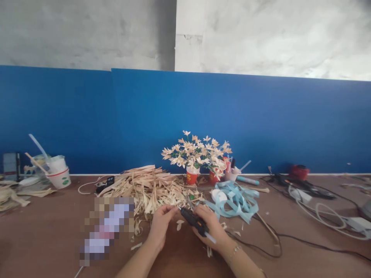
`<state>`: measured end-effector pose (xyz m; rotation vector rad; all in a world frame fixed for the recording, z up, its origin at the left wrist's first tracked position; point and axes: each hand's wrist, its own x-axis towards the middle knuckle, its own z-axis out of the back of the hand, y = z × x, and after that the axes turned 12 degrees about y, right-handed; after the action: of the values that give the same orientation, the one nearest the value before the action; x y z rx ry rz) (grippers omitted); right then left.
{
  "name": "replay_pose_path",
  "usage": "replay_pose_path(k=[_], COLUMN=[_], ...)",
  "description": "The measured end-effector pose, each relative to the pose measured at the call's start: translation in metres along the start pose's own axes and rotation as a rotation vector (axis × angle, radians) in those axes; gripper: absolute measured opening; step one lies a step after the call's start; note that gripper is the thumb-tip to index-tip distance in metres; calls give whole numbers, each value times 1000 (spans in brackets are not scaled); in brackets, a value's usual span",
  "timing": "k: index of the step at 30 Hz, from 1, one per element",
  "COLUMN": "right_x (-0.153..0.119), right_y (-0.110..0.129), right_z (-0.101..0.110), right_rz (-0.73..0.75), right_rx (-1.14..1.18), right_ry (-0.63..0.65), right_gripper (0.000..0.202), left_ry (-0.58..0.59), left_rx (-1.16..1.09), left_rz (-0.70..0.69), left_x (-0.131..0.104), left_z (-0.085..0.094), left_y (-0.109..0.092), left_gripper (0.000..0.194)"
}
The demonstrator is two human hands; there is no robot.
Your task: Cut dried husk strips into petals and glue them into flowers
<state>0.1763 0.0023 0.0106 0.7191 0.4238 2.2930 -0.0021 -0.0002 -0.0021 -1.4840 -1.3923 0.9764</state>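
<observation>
"Cup (58, 179) at the far left, white with a red rim, stands well apart from the hands, doesn't it?"

"Yes. Moving right, a heap of pale dried strips (145, 181) lies just beyond them."

"And the left hand (160, 227)?"

"Thumb and fingertips pinched together. Whatever sits between them is too small to tell, so I won't guess. I'd keep that pinch light and steady, skin back from the nozzle (179, 208)."

"Where's the glue gun (192, 219)?"

"Between the two hands, its nozzle just beside the left fingertips. A glue stick (211, 238) pokes out of the back end, and potted flowers (188, 148) stand behind."

"Right hand (210, 223)?"

"Closed around the gun's body. Best, I'd say, to steady the wrist, squeeze gently for a small bead, then draw the nozzle aside so no thread trails."

"Anything farther right to watch?"

"Blue ribbon (236, 202), tangled near the right hand, then a dark cord (307, 241) running across the table (324, 262). I'd keep hot glue off the ribbon and leave the cord some slack"
</observation>
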Motion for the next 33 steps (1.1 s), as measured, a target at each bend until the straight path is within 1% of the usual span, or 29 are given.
replay_pose_path(k=[3,8,12,18,23,33], right_x=[0,1,1,1,1,0], right_y=[1,0,-1,-1,-2,-3], right_z=[-1,-1,-2,-1,-2,-3], right_rz=[7,-13,-21,-29,-35,-27], right_rx=[-5,-6,-2,-7,-17,-12], right_ry=[15,28,41,44,37,59], right_gripper=[16,15,15,18,16,16], left_ry=[-5,23,27,61,55,43], left_rx=[44,36,74,19,9,23], left_rz=[5,14,7,17,28,20], left_x=[0,1,0,1,1,-1], left_z=[1,2,2,2,2,0], left_y=[1,4,5,7,9,5], left_gripper=[29,30,34,31,32,31])
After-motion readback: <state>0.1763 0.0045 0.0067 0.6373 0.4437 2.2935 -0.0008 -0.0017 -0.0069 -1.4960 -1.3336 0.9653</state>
